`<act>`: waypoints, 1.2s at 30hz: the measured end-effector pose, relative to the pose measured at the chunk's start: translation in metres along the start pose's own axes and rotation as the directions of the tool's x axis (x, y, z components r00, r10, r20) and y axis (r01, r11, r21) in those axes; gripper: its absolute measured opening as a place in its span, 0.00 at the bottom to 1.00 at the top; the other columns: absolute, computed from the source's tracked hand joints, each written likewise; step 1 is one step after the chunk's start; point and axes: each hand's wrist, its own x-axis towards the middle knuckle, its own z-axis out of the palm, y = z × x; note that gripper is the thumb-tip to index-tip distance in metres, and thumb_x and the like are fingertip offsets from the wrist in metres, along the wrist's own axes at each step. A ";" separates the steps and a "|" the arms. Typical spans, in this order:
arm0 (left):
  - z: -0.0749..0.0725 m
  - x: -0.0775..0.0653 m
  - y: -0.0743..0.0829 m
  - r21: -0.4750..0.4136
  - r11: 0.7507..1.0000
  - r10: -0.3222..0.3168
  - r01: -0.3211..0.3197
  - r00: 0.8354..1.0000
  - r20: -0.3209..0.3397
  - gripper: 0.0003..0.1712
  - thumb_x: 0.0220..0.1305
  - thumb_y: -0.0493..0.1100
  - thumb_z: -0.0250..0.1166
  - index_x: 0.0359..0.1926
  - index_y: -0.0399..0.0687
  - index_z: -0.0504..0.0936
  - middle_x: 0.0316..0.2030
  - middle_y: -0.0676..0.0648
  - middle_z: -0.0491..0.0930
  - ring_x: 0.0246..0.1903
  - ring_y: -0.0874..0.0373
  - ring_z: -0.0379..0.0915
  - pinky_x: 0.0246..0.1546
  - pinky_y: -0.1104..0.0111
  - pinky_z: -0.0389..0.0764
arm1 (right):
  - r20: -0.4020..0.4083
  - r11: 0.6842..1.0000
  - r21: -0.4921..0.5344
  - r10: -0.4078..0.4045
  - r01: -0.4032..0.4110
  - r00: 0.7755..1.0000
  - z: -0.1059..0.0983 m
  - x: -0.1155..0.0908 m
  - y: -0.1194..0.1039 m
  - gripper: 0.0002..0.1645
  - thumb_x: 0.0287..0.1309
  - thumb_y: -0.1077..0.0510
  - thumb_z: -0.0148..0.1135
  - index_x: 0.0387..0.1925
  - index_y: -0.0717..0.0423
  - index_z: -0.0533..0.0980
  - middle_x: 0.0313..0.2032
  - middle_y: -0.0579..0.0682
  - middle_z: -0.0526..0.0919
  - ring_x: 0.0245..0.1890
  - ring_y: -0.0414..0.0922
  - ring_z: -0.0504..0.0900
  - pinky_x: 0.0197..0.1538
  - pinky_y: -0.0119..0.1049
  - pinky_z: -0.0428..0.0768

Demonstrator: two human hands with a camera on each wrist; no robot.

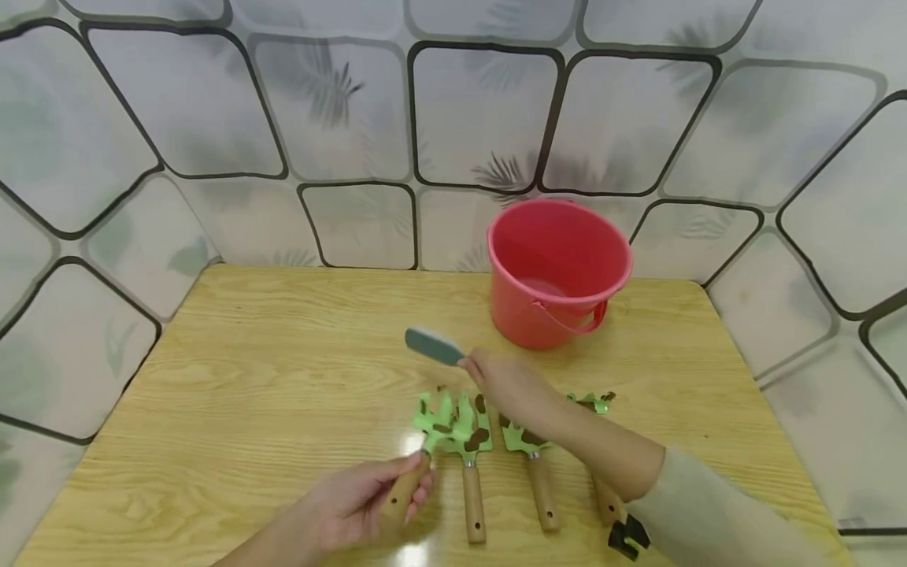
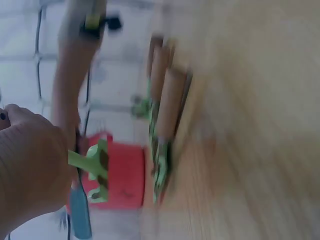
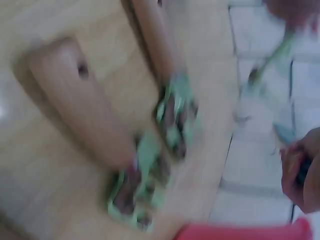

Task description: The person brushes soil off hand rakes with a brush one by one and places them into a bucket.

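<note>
Fork (image 1: 432, 435) and scraper (image 1: 432, 346) held aloft over a wooden table (image 1: 283, 354)

Gripping the green fork by its wooden handle (image 1: 402, 494), a person's left hand (image 1: 364, 502) curls its fingers and thumb round the wood, left of a row of lying tools (image 1: 473, 504). The right hand (image 1: 509, 386) wraps its fingers round the scraper, whose flat grey-green blade points leftward, in front of a red bucket (image 1: 524, 311).

The fork looks light and rigid, its head probably thin metal, unlikely to break or bend under a normal hold. Bare wood should give steady friction; the surest grip is on the handle just below the neck, clear of the prongs, where the brown patches could rub off if loose. The scraper also appears light, its thin blade perhaps slightly springy, and is best taken by its grip.

That grip is mostly buried in the right hand; the right wrist view shows only a dark end. From the head, the prongs overlap the nearest lying tool and are hard to separate, while the right forearm (image 1: 602, 441) covers much of the farthest-right tool (image 1: 608, 504). Both wrist views are blurred, and the left one cuts off part of its own hand. Whether the brown patches are soil or paint cannot be told.
</note>
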 end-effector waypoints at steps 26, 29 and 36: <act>-0.012 -0.010 0.003 0.004 0.998 0.069 -0.069 0.997 0.021 0.14 0.73 0.46 0.50 0.41 0.42 0.77 0.35 0.51 0.81 0.37 0.66 0.80 0.46 0.79 0.79 | 0.023 0.988 0.136 -0.080 0.076 0.997 -0.045 -0.059 0.031 0.18 0.64 0.55 0.58 0.17 0.47 0.70 0.13 0.35 0.56 0.14 0.30 0.52 0.19 0.24 0.57; -0.015 -0.010 0.003 0.026 0.998 0.060 -0.061 0.998 0.015 0.14 0.73 0.45 0.49 0.41 0.42 0.78 0.35 0.51 0.81 0.36 0.66 0.80 0.46 0.79 0.79 | 0.055 0.978 0.163 -0.143 0.132 0.988 -0.045 -0.067 0.029 0.18 0.64 0.55 0.58 0.18 0.48 0.69 0.13 0.33 0.55 0.15 0.29 0.51 0.18 0.23 0.56; -0.012 -0.009 0.005 0.057 0.998 0.035 -0.037 0.999 0.032 0.13 0.72 0.46 0.50 0.42 0.42 0.78 0.36 0.52 0.81 0.35 0.65 0.80 0.44 0.77 0.80 | 0.117 0.967 0.151 -0.221 0.203 0.968 -0.038 -0.072 0.018 0.16 0.65 0.53 0.55 0.21 0.51 0.74 0.14 0.33 0.65 0.15 0.27 0.57 0.19 0.21 0.64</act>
